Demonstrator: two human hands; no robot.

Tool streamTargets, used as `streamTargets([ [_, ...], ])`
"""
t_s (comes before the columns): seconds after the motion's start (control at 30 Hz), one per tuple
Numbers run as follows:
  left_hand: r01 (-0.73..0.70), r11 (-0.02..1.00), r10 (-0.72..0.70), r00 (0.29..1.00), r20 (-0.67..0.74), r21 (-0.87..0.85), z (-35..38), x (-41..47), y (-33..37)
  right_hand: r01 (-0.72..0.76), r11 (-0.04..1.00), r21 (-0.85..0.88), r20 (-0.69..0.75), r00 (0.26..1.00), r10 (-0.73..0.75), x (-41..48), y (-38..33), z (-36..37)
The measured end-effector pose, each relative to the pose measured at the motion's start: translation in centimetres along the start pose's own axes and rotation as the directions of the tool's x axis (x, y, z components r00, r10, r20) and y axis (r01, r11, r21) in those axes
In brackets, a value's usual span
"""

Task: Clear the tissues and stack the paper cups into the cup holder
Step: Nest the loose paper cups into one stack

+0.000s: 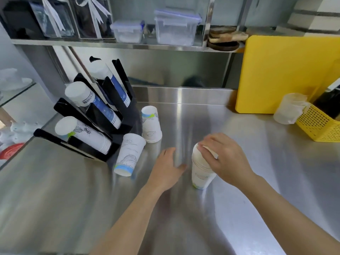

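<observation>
Item, nearest: right hand (225, 159) clasped the top of an upturned nested cup stack (201, 170), liable to tip under sideways pressure; left hand (168, 167) lay open-fingered beside it on bare steel counter (239, 208); beyond, two loose cups (128, 157), then cup holder (88, 115) near the left edge.

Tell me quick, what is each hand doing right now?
Left hand: open, empty, just above the counter.
Right hand: closed on top of the stack of cups.
</observation>
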State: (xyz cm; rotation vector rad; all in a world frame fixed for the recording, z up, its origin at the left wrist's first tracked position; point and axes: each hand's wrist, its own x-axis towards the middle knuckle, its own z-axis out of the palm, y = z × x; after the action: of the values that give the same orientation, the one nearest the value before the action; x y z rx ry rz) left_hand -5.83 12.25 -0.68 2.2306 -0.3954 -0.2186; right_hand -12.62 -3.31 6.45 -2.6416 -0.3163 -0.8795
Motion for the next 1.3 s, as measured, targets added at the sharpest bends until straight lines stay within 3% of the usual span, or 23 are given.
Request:
streamTargets([
  [0.1,0.042,0.998,-0.03,0.979,-0.202,0.056,-2.4,0.6,-2.4,-0.05,0.987,0.152,0.05,0.998,0.042,2.7,-3.4,2.9],
  [0.17,0.133,0.988,-0.102,0.948,-0.301,0.084,-3.8,1.3,-4.5,-0.254,0.931,0.262,0.203,0.958,0.204,4.2,-5.3,6.2],
  [0.23,0.268,0.959,-0.221,0.91,-0.35,0.091,-5.3,2.0,-6.6,-0.549,0.746,0.376,0.423,0.818,0.389,5.5,-6.5,9.6],
  [0.3,0.362,0.93,-0.313,0.873,-0.375,0.067,-6.5,2.8,-9.0,-0.727,0.541,0.423,0.578,0.677,0.456,6.4,-6.9,13.2],
  [0.43,0.458,0.881,-0.474,0.849,-0.235,-0.121,-8.0,3.6,-12.6,-0.874,0.209,0.438,0.713,0.48,0.511,5.7,-6.7,19.2],
  [0.57,0.507,0.691,-0.598,0.801,-0.013,-0.516,-8.9,4.2,-15.2,-0.92,0.156,0.359,0.752,0.384,0.535,5.6,-6.8,23.3],
  [0.63,0.501,0.638,-0.587,0.808,0.052,-0.584,-9.1,4.3,-15.9,-0.928,0.086,0.362,0.787,0.353,0.506,5.9,-7.2,23.8],
  [0.7,0.487,0.644,-0.542,0.835,0.097,-0.589,-9.2,4.1,-15.9,-0.919,0.078,0.387,0.783,0.373,0.498,6.0,-7.6,23.7],
  [0.87,0.329,0.72,-0.377,0.924,0.053,-0.612,-11.0,3.1,-12.7,-0.817,0.059,0.574,0.712,0.533,0.458,6.7,-7.5,20.7],
  [0.97,0.196,0.79,-0.242,0.97,-0.002,-0.58,-12.6,2.6,-9.2,-0.709,0.195,0.677,0.595,0.684,0.421,7.8,-7.2,16.9],
  [1.07,0.044,0.804,-0.079,0.996,-0.032,-0.593,-13.9,2.6,-4.7,-0.614,0.357,0.704,0.474,0.78,0.408,9.2,-6.8,12.1],
  [1.17,-0.106,0.813,0.095,0.994,-0.049,-0.572,-14.1,2.7,0.1,-0.522,0.445,0.728,0.348,0.84,0.416,9.6,-5.7,7.0],
  [1.3,-0.194,0.789,0.246,0.969,0.011,-0.583,-12.1,2.3,5.0,-0.483,0.552,0.68,0.221,0.853,0.474,7.6,-4.0,1.1],
])
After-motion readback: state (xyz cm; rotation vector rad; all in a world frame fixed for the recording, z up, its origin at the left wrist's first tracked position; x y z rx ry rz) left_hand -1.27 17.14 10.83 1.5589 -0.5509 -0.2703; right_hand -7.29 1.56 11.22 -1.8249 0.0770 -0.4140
